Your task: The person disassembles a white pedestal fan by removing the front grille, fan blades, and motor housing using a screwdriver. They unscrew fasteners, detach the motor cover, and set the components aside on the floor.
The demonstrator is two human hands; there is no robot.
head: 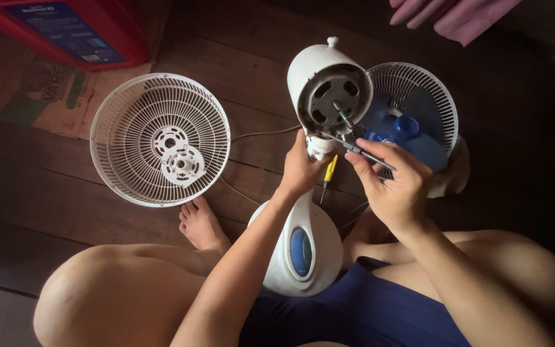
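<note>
White fan motor housing (329, 87) tilted over the floor, your left hand (302, 168) gripping its neck, your right hand (394, 186) closed on a thin tool (362, 151), loose grille (160, 139) left

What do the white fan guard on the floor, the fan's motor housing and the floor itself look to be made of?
The white fan guard looks like painted or coated wire, though moulded plastic is possible: thin, even spokes. The motor housing, steadied by the left hand, seems smooth glossy plastic: rounded shape, soft sheen. The floor looks like dark wooden planks, with visible seams and grain.
</note>
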